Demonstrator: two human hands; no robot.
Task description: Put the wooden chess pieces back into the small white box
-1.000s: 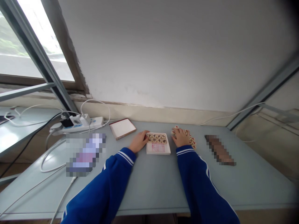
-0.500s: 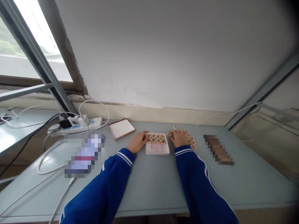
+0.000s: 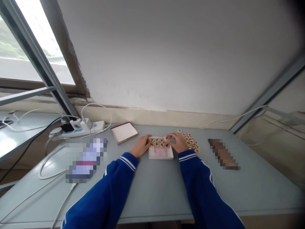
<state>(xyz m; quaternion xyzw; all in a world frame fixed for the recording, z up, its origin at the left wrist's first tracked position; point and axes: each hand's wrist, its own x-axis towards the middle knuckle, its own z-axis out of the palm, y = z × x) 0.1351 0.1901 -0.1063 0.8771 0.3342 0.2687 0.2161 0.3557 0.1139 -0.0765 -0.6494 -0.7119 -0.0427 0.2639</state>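
Note:
A shallow white box [image 3: 161,157] sits in the middle of the desk. Rows of round xiangqi pieces [image 3: 157,144] with black characters fill its far part, and a pink-printed paper [image 3: 161,151] lies in the near part. My left hand [image 3: 141,146] grips the box's left side, its fingers at the far left corner. Over the far right corner, my right hand [image 3: 179,142] pinches a xiangqi piece [image 3: 166,139] between thumb and fingers. Beyond that hand to the right lies a loose heap of red-character xiangqi pieces [image 3: 192,142], partly hidden by it.
A box lid [image 3: 124,132] lies back left of the box. Farther left are a power strip [image 3: 95,127] with plugs and white cables, and a blurred phone [image 3: 87,160]. A blurred dark object [image 3: 223,154] rests on the right. The wall [image 3: 162,70] rises behind the desk.
My right hand has moved left from beside the heap to the box's far right corner, bringing a xiangqi piece with it. My left hand stays at the box's left side.

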